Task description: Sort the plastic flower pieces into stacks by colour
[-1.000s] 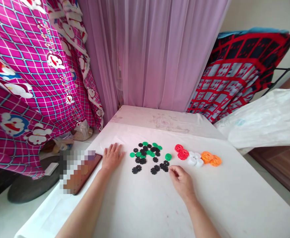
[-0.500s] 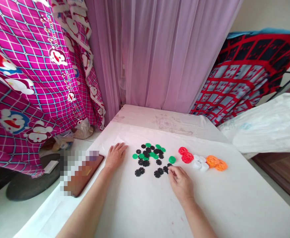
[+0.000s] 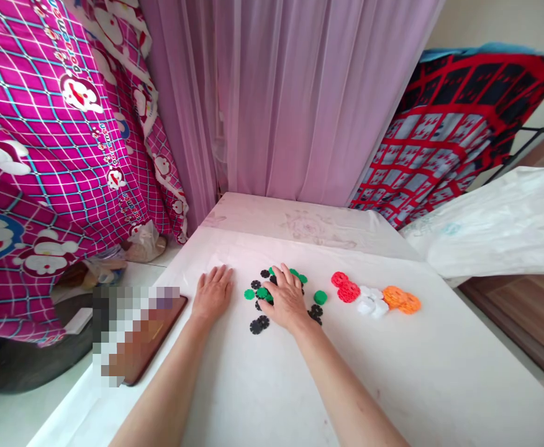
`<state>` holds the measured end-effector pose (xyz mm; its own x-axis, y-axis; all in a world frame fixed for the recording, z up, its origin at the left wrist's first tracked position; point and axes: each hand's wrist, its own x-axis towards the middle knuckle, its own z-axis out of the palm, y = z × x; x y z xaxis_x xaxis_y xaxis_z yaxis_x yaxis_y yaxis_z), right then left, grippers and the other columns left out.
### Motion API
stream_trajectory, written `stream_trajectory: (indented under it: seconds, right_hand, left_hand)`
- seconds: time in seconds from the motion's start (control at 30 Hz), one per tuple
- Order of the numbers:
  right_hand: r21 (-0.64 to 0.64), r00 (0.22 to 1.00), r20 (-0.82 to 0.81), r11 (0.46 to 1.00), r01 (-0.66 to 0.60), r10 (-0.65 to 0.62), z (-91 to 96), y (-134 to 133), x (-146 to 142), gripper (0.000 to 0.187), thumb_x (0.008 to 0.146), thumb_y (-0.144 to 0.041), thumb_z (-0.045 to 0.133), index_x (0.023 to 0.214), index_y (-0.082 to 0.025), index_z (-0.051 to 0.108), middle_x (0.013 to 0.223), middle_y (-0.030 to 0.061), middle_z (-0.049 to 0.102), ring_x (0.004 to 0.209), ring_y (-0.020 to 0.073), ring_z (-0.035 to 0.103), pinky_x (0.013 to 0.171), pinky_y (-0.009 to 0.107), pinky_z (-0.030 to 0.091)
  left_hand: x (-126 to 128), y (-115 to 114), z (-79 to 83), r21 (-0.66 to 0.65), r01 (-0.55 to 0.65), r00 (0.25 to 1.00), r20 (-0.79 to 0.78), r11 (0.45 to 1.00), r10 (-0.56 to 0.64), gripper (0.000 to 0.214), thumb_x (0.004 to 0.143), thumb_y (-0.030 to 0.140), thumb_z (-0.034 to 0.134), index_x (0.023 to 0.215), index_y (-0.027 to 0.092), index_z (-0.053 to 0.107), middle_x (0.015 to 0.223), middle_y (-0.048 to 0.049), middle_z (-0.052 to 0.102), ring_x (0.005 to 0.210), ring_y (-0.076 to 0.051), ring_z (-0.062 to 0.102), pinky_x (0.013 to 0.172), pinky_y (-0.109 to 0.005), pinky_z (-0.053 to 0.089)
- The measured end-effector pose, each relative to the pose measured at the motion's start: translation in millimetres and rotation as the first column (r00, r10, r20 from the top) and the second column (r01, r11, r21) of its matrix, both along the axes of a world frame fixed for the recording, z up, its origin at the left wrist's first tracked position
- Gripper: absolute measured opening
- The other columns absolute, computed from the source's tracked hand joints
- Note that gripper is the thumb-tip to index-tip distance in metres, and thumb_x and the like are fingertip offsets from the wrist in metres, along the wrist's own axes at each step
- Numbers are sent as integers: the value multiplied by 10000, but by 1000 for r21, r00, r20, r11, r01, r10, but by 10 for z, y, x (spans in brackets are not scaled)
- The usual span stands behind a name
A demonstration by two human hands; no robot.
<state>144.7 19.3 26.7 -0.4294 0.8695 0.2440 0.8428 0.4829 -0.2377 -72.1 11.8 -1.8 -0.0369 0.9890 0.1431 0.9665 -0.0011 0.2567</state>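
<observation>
Small toothed plastic discs lie on a white table [image 3: 393,385]. A mixed heap of black discs [image 3: 258,324] and green discs [image 3: 261,292] sits in the middle. My right hand [image 3: 287,299] rests palm down on this heap, fingers spread, covering much of it. My left hand [image 3: 212,292] lies flat on the cloth just left of the heap, fingers stretched out, holding nothing. One green disc [image 3: 319,297] lies apart to the right.
Right of the heap lie red discs [image 3: 345,288], white discs [image 3: 371,302] and orange discs [image 3: 403,301] in a row. A brown flat object [image 3: 148,335], partly blurred, lies at the table's left edge. Curtains and hanging blankets close off the back.
My right hand has moved left from the black discs at the heap's lower right and now lies spread over the heap. The left hand has stayed put.
</observation>
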Motion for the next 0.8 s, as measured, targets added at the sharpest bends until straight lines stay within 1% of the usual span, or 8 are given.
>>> stream_trajectory:
  seconds: [0.23, 0.33, 0.4, 0.5, 0.6, 0.67, 0.73, 0.8]
  right_hand:
    - [-11, 994, -91, 998, 59, -60, -92, 27, -69, 145, 803, -266, 692, 937, -229, 736, 1428, 113, 543, 1436, 338, 312, 1097, 519, 314]
    - [56, 989, -141, 997, 46, -37, -123, 3, -104, 90, 810, -253, 679, 874, -220, 733, 1375, 110, 590, 1415, 326, 347, 1116, 519, 300]
    - [126, 980, -195, 990, 67, -41, -131, -15, -44, 89, 816, -267, 673, 872, -225, 728, 1365, 101, 600, 1399, 320, 369, 1117, 514, 304]
    - [251, 947, -300, 949, 193, -113, -150, -19, 275, 129, 828, -308, 655, 907, -238, 729, 1367, 89, 599, 1390, 323, 375, 1093, 508, 334]
    - [337, 889, -376, 855, 394, -261, -196, -12, 794, 167, 846, -337, 618, 903, -232, 735, 1317, 103, 627, 1351, 338, 411, 1070, 529, 349]
    - [348, 863, -378, 813, 467, -334, -232, -23, 1097, 180, 836, -360, 626, 898, -235, 739, 1282, 104, 647, 1313, 348, 445, 1043, 540, 366]
    - [345, 861, -355, 805, 482, -364, -259, -52, 1270, 177, 827, -369, 639, 898, -243, 741, 1282, 93, 650, 1297, 346, 458, 1025, 533, 378]
    - [340, 876, -318, 818, 463, -364, -269, -87, 1305, 157, 826, -361, 647, 888, -250, 739, 1312, 80, 638, 1294, 331, 461, 1024, 513, 379]
  left_hand:
    - [18, -2, 39, -18, -17, 999, -44, 1000, 16, 481, 988, 334, 344, 1432, 238, 500, 1546, -78, 443, 1447, -272, 360, 1190, -539, 246]
    - [19, -7, 47, -32, -24, 997, -68, 999, 21, 490, 995, 347, 323, 1445, 236, 482, 1558, -67, 426, 1455, -261, 347, 1192, -527, 251]
    - [17, -12, 57, -41, -30, 997, -73, 999, 26, 495, 998, 355, 313, 1450, 235, 476, 1561, -59, 421, 1459, -259, 340, 1193, -522, 250]
    - [9, -17, 71, -55, -29, 997, -79, 998, 25, 502, 997, 349, 311, 1453, 215, 475, 1556, -58, 429, 1456, -269, 346, 1196, -522, 243]
    - [-9, -9, 63, -45, -26, 996, -85, 999, 22, 507, 993, 344, 319, 1452, 199, 478, 1551, -65, 435, 1452, -272, 353, 1195, -519, 247]
    - [-27, 2, 39, -28, -21, 996, -83, 999, 19, 503, 989, 344, 324, 1441, 203, 492, 1543, -67, 447, 1444, -275, 365, 1190, -524, 252]
    - [-48, 13, 7, 0, -8, 997, -77, 1000, 8, 494, 986, 350, 325, 1425, 220, 511, 1531, -65, 465, 1434, -275, 381, 1182, -533, 265]
    - [-70, 21, -25, 21, 0, 997, -75, 1000, 2, 487, 982, 358, 331, 1411, 234, 527, 1519, -65, 481, 1424, -274, 397, 1171, -539, 281]
